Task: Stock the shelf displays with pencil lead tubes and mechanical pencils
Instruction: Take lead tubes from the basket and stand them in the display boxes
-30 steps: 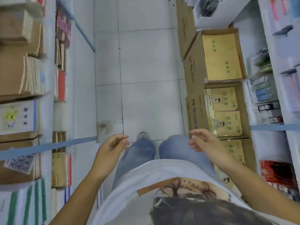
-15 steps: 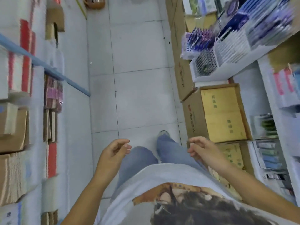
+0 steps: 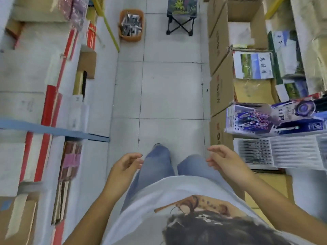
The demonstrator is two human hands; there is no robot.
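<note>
Curling loosely with nothing between them, the fingers (image 3: 133, 157) of the left hand (image 3: 123, 167) hang in front of the left thigh, palm turned inward. The right hand (image 3: 228, 162) mirrors it over the right thigh, its fingers (image 3: 216, 149) likewise slack, part-bent and holding nothing. Both forearms reach forward and down from the bottom corners of the view, either side of a white printed T-shirt (image 3: 177, 195) and blue jeans (image 3: 157, 165).

Just right of the right hand, near its knuckles but apart from them, a white display tray (image 3: 283, 152) holds rows of dark-tipped pens or pencils; blur hides which. Beyond it sits a blue and purple display box (image 3: 276, 119) of similar stock. Both rest on open cardboard cartons (image 3: 219, 92) lining the right side of the aisle. The left hand is well apart from both. Lead tubes cannot be picked out.

Pale tiled floor (image 3: 169, 92) runs ahead to an orange basket (image 3: 131, 35) and a folding stool (image 3: 182, 20). A shelf (image 3: 53, 129) of stacked paper goods lines the left.
</note>
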